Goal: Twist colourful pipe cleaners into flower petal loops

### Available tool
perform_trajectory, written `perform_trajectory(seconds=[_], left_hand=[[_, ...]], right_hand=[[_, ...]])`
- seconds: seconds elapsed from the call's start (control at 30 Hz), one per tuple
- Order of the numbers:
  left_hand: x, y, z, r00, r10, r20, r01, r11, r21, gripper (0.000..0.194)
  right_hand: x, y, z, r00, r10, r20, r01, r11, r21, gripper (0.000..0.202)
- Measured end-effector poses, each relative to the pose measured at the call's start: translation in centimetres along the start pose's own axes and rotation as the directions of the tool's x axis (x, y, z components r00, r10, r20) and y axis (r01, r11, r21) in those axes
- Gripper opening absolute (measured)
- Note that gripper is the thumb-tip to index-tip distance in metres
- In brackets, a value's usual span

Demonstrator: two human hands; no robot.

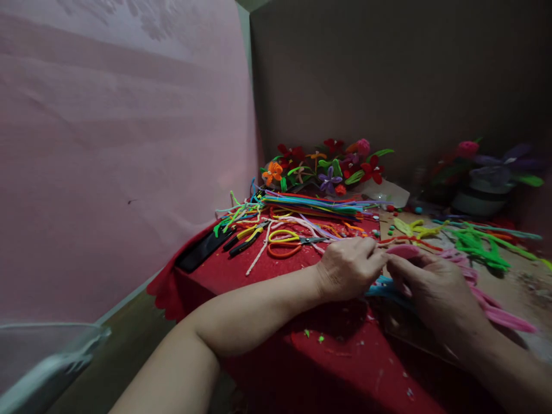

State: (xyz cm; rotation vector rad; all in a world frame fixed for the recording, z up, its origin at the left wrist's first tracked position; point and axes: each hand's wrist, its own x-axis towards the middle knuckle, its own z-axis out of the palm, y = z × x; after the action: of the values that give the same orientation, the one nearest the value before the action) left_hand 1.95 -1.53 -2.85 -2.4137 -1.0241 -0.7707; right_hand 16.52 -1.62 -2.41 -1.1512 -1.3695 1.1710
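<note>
My left hand (351,267) is closed at the table's near edge, its fingers meeting those of my right hand (431,284). Between them shows a pink fuzzy loop (404,250), pinched by my right thumb and fingers. What my left fingertips hold is hidden behind the knuckles. Light blue fuzzy stems (388,287) lie just under both hands. Beyond my right hand, more pink loops (502,313) rest on the brown board. Scissors with yellow and orange handles (285,244) lie left of my left hand, beside yellow-and-black pliers (249,238).
A red cloth (276,282) covers the table, with a black phone (202,251) at its left edge. Bundled coloured stems (319,205) and fuzzy flowers (330,179) stand behind. Green stems (480,250) and a white pot (483,195) are at right. Walls close in left and back.
</note>
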Motion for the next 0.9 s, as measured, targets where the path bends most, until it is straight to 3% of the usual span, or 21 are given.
perform_trajectory(seconds=[0.07,0.13,0.17,0.23,0.3,0.33,0.4,0.5,0.57,0.63,0.7,0.77,0.83,0.9], left_hand=[[0.1,-0.1,0.2,0.995,-0.095,-0.038,0.088,0.985,-0.151,0.024],[0.3,-0.3,0.2,0.982,-0.187,-0.009,0.165,0.887,-0.431,0.017],[0.4,-0.4,0.2,0.965,-0.259,0.05,0.238,0.774,-0.586,0.015],[0.7,-0.8,0.1,0.897,-0.328,0.298,0.422,0.425,-0.801,0.016],[0.9,-1.4,-0.1,0.819,-0.246,0.519,0.554,0.1,-0.826,0.024],[1.0,-1.8,-0.1,0.804,-0.166,0.571,0.583,0.027,-0.812,0.028],[1.1,-2.5,-0.2,0.782,-0.053,0.621,0.62,-0.026,-0.784,0.033],[1.2,-3.1,-0.3,0.744,-0.025,0.667,0.667,-0.021,-0.745,0.033],[1.1,-2.9,-0.3,0.728,-0.051,0.684,0.685,0.065,-0.725,0.031],[0.9,-2.4,-0.1,0.781,-0.176,0.599,0.624,0.268,-0.734,0.027],[0.5,-1.8,0.1,0.878,-0.3,0.373,0.478,0.529,-0.701,0.023],[0.1,-1.3,0.2,0.935,-0.309,0.172,0.346,0.696,-0.629,0.021],[0.0,-1.0,0.0,0.947,-0.296,0.124,0.31,0.742,-0.594,0.02],[0.3,-0.7,-0.4,0.915,-0.337,0.222,0.398,0.663,-0.633,0.022]], right_hand=[[0.2,0.3,-0.2,0.998,-0.055,0.023,0.055,0.998,0.014,0.02],[0.5,0.6,-0.3,0.993,-0.115,0.027,0.115,0.993,-0.002,0.021],[0.7,0.7,-0.3,0.987,-0.157,0.025,0.158,0.987,-0.016,0.019],[1.0,0.9,-0.3,0.971,-0.239,0.004,0.239,0.97,-0.049,0.014],[1.3,1.0,-0.3,0.953,-0.301,0.024,0.302,0.948,-0.099,0.01],[1.3,1.0,-0.2,0.941,-0.338,0.028,0.338,0.931,-0.139,0.009],[1.4,1.0,-0.1,0.915,-0.401,0.043,0.401,0.895,-0.196,0.01],[1.2,0.9,0.0,0.871,-0.483,0.084,0.484,0.821,-0.304,0.012],[1.1,0.8,0.0,0.848,-0.526,0.057,0.505,0.773,-0.383,0.012],[0.9,0.7,0.1,0.84,-0.541,0.041,0.502,0.746,-0.438,0.013],[0.8,0.6,0.1,0.854,-0.521,0.019,0.471,0.755,-0.457,0.012],[0.8,0.6,0.2,0.884,-0.467,-0.016,0.416,0.802,-0.429,0.012],[0.9,0.6,0.2,0.911,-0.413,-0.027,0.374,0.85,-0.37,0.012],[1.1,0.7,0.0,0.914,-0.406,-0.008,0.382,0.866,-0.322,0.012]])
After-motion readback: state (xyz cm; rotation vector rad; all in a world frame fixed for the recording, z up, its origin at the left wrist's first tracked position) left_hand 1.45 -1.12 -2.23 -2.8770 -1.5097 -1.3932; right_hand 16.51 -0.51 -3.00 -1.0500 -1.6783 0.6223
